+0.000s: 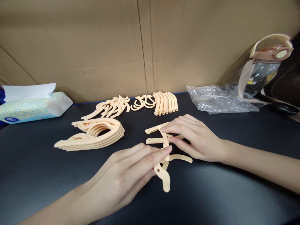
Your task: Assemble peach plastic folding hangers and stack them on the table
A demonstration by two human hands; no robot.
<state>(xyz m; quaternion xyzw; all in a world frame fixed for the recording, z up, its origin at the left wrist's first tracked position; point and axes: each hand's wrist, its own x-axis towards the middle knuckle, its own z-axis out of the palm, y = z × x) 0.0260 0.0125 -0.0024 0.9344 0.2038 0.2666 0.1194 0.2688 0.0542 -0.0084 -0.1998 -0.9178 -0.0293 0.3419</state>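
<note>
My left hand (131,175) is closed in a pinch on a cream plastic hanger piece (166,181), which has a small round hole and a curved end. Its index finger also presses on a slim hanger part (165,143) standing between both hands. My right hand (197,137) pinches the upper end of that slim part with its fingertips. Below and beside the right fingers lie two hanger arms (153,141) with holes at their ends. A curved strip (182,157) sticks out to the right under the hands. How these pieces join is hidden by my fingers.
A stack of folded hangers (105,139) sits at left. Behind are a pile of hanger pieces (110,106), several hooks (143,102) and a row of curved arms (165,103). A tissue pack (35,107), clear plastic bag (220,100) and water bottle (264,73) stand before a cardboard wall (93,47).
</note>
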